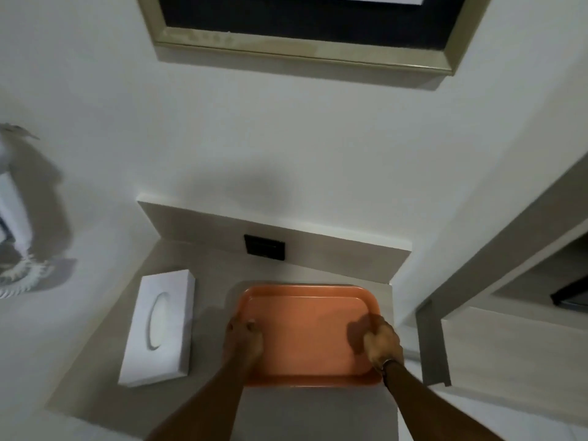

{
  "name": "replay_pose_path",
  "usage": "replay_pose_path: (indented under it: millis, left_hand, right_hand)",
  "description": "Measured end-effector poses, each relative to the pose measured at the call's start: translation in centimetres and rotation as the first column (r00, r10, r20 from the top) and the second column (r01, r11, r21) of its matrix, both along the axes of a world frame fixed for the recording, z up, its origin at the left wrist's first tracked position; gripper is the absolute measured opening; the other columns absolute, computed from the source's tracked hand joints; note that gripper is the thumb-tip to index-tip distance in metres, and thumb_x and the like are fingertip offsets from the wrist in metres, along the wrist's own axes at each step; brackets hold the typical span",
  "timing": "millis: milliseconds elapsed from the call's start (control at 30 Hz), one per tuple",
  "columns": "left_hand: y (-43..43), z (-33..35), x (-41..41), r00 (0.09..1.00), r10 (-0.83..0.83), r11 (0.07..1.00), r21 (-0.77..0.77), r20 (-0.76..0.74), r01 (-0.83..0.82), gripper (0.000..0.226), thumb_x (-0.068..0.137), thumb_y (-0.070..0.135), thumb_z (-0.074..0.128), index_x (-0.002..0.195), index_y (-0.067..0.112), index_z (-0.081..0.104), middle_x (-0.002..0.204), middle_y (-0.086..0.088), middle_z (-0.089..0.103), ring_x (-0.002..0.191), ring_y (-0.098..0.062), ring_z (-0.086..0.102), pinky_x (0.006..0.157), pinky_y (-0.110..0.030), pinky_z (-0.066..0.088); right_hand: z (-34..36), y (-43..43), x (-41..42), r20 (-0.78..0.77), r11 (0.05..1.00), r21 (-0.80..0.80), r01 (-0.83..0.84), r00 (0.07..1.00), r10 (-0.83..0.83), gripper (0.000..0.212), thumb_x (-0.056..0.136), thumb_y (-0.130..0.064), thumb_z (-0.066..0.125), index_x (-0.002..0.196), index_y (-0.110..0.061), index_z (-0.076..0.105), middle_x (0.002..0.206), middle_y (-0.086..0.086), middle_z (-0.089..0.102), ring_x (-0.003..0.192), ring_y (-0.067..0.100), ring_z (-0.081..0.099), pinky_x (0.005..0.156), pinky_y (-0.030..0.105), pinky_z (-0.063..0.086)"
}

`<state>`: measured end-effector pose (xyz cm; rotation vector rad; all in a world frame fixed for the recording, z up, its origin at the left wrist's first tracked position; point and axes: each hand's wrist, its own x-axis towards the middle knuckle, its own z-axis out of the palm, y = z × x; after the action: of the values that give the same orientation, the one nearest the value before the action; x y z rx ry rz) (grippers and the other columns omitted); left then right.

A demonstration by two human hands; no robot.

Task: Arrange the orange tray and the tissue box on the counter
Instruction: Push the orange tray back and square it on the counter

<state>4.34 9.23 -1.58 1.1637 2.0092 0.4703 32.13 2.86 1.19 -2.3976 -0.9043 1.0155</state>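
Orange tray: the orange tray (310, 335) lies flat on the counter (210, 281) at lower centre of the frame, its far edge close to the low back ledge and its near edge at the counter's front
Left hand: the left hand (243, 337) closes over the tray's left rim, thumb inside, fingers curled under the edge
Right hand: the right hand (383, 342) closes over the right rim in the same way; a band shows at the wrist
Tissue box: the tissue box (159, 326) lies flat at lower left of the frame, beside the tray with a clear gap, untouched by either hand
Wall socket: a dark socket plate (264, 247) sits on the ledge face above the tray
Done, as judged: both items rest on the counter, roughly side by side
Left, as judged: the tray seems to be in final squaring; the box sits slightly askew to it and may need aligning
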Motion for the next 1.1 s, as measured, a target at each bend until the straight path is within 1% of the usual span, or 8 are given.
replay_pose_path:
  millis: [133,300,667,733,800,867,933,1100]
  left_hand:
    - [2.4,-0.5,1.7,0.995,-0.096,0.995,-0.039,-0.010,0.095,0.049,0.102,0.027,0.044,0.145,0.005,0.041,0.145,-0.024,0.049,0.130,-0.041,0.051,0.109,-0.046,0.040]
    - [4.2,-1.1,2.8,0.978,-0.203,0.977,-0.070,-0.042,0.200,0.044,0.103,0.030,0.041,0.139,0.007,0.049,0.146,-0.023,0.049,0.131,-0.042,0.050,0.109,-0.046,0.039]
    - [5.2,-1.4,2.5,0.957,-0.284,0.954,-0.120,-0.054,0.276,0.048,0.103,0.030,0.037,0.145,0.008,0.042,0.157,-0.020,0.036,0.141,-0.039,0.040,0.117,-0.047,0.034]
    - [4.9,-1.2,2.4,0.953,-0.302,0.949,-0.110,-0.039,0.296,0.050,0.103,0.030,0.037,0.147,0.008,0.039,0.159,-0.018,0.032,0.144,-0.038,0.036,0.119,-0.046,0.032]
    - [4.4,-1.0,2.2,0.939,-0.332,0.942,-0.083,-0.095,0.325,0.057,0.103,0.033,0.037,0.152,0.005,0.029,0.163,-0.018,0.025,0.150,-0.034,0.026,0.123,-0.045,0.025]
    - [3.3,-1.1,1.9,0.873,-0.416,0.907,-0.052,-0.254,0.418,0.065,0.102,0.038,0.032,0.155,0.004,0.016,0.165,-0.016,0.017,0.154,-0.031,0.015,0.126,-0.044,0.016]
    - [1.8,-1.4,1.6,0.759,-0.525,0.826,-0.016,-0.386,0.563,0.067,0.102,0.042,0.025,0.156,0.005,0.009,0.167,-0.014,0.012,0.155,-0.030,0.008,0.128,-0.043,0.010]
    - [-2.9,-2.6,0.8,0.504,-0.706,0.601,-0.046,-0.497,0.798,0.069,0.101,0.044,0.022,0.157,0.008,0.004,0.168,-0.010,0.005,0.156,-0.026,0.002,0.128,-0.041,0.002]
  right_hand:
    - [0.1,-1.0,0.9,-0.010,0.994,0.010,0.110,0.994,-0.110,0.050,0.090,-0.009,0.049,0.139,-0.013,0.052,0.131,0.016,0.063,0.117,0.039,0.062,0.104,0.055,0.051]
    - [0.0,-1.5,1.2,-0.013,0.981,-0.001,0.196,0.981,-0.196,0.052,0.089,-0.009,0.049,0.141,-0.015,0.052,0.134,0.016,0.062,0.120,0.041,0.061,0.106,0.055,0.049]
    - [-1.2,-1.4,1.1,-0.014,0.985,-0.004,0.175,0.984,-0.175,0.056,0.091,-0.009,0.050,0.146,-0.018,0.046,0.140,0.016,0.060,0.125,0.041,0.059,0.110,0.057,0.046]
    - [-1.4,-1.6,1.1,0.011,0.989,-0.011,0.148,0.989,-0.148,0.059,0.092,-0.009,0.049,0.150,-0.015,0.041,0.152,0.017,0.050,0.136,0.041,0.051,0.115,0.056,0.041]
    - [-1.6,-1.9,0.9,0.075,0.995,-0.037,0.094,0.993,-0.091,0.066,0.093,-0.010,0.049,0.157,-0.010,0.031,0.166,0.017,0.031,0.152,0.037,0.032,0.124,0.052,0.030]
    - [-1.7,-2.6,0.1,0.147,0.997,-0.065,0.035,0.989,-0.025,0.073,0.095,-0.013,0.048,0.161,-0.009,0.019,0.171,0.015,0.020,0.157,0.035,0.024,0.126,0.049,0.026]
    - [-2.0,-3.5,-1.2,0.198,0.996,-0.082,-0.024,0.979,0.040,0.075,0.096,-0.017,0.046,0.163,-0.011,0.013,0.171,0.013,0.017,0.155,0.034,0.027,0.125,0.050,0.030]
    - [-2.9,-6.5,-5.3,0.299,0.971,-0.101,-0.216,0.924,0.236,0.073,0.101,-0.028,0.042,0.164,-0.015,0.008,0.173,0.009,0.015,0.159,0.032,0.015,0.128,0.049,0.022]
